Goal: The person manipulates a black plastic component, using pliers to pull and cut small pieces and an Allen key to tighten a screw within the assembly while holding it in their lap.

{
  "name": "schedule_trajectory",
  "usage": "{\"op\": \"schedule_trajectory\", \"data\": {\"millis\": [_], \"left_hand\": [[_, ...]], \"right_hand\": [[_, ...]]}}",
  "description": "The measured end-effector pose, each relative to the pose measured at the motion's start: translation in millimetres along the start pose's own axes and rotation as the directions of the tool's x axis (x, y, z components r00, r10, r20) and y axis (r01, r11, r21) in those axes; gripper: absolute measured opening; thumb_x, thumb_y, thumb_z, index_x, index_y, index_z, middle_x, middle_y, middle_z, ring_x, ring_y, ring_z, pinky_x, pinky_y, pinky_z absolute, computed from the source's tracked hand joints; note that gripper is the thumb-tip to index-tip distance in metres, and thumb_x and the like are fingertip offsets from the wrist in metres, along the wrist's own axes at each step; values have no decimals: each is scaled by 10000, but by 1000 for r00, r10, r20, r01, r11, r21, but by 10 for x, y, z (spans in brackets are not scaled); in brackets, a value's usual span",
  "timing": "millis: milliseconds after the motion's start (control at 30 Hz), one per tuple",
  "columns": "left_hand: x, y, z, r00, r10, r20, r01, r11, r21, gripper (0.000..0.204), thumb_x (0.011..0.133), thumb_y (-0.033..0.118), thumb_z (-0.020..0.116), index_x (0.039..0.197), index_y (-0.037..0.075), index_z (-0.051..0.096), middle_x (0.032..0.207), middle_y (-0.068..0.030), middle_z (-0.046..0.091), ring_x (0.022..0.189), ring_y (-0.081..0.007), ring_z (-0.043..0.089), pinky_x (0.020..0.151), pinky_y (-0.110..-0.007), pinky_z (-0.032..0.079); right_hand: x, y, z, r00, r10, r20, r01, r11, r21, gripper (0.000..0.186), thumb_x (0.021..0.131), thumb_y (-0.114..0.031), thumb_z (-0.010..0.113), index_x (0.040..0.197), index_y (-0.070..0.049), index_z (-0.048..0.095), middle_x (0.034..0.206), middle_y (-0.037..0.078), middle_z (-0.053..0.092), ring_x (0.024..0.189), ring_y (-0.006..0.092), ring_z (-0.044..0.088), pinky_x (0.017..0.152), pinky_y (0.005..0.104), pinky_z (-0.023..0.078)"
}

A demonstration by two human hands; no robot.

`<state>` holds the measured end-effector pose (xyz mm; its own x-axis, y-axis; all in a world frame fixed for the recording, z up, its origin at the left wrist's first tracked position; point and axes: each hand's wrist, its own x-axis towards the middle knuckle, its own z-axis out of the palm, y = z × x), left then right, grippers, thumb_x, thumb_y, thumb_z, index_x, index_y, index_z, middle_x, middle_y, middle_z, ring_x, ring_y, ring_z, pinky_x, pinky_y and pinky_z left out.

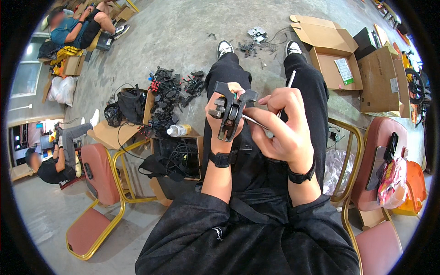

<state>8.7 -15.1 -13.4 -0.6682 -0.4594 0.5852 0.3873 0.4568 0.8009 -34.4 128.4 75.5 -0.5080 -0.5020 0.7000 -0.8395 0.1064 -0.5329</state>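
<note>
In front of my lap, my left hand (pixel 219 120) is closed round a black plastic device part (pixel 230 114) with two prongs at its top, a round piece in the middle and metal-looking tabs at its side. A small green and orange spot shows near its top. My right hand (pixel 285 121) pinches a slim silver metal tool (pixel 256 121), whose thin end meets the right side of the black part. A slim silver rod (pixel 292 78) also sticks up between my right fingers; whether it belongs to the same tool I cannot tell.
Tangled black parts and cables (pixel 167 98) lie on the floor to the left, beside a cable box (pixel 199 156) and a plastic bottle (pixel 178 130). Scattered parts (pixel 257 34) lie beyond my feet. Open cardboard boxes (pixel 337 64) and a chair (pixel 380 183) stand right. Two people sit left.
</note>
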Motion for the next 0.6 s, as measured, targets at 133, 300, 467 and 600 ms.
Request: {"op": "schedule_trajectory", "data": {"millis": [133, 300, 467, 600], "left_hand": [[38, 40, 10, 999, -9, -32, 8, 999, -34, 174, 717, -15, 609, 887, 2, 576, 842, -97, 640, 731, -212, 617, 686, -286, 482], [-33, -35, 10, 997, -67, -23, 65, 994, -88, 173, 741, 29, 618, 905, 0, 575, 860, -97, 631, 759, -202, 614, 700, -288, 480], [-34, -39, -4, 991, -136, 5, 136, 989, -63, 164, 760, 63, 622, 905, -2, 581, 870, -106, 628, 787, -211, 614, 736, -303, 477], [-49, -110, -56, 995, -102, 10, 102, 995, 1, 183, 793, 119, 637, 923, 0, 587, 891, -111, 632, 816, -239, 619, 778, -330, 475]], "right_hand": [[-13, 14, 4, 999, -46, 21, 41, 981, 188, 289, 617, -9, 715, 892, -14, 623, 790, 65, 472, 725, 231, 507, 619, 326, 454], [-6, 25, -30, 998, -53, 41, 44, 979, 199, 330, 597, -28, 730, 905, -8, 616, 830, 79, 503, 784, 258, 538, 660, 305, 468], [54, 17, -84, 997, -51, 51, 49, 998, 39, 319, 600, -82, 723, 905, -116, 639, 934, 59, 566, 966, 283, 572, 862, 401, 421], [86, -89, -102, 997, 31, 66, -15, 974, -226, 302, 606, -114, 710, 885, -215, 650, 1054, 35, 600, 1133, 261, 548, 983, 491, 313]]}}
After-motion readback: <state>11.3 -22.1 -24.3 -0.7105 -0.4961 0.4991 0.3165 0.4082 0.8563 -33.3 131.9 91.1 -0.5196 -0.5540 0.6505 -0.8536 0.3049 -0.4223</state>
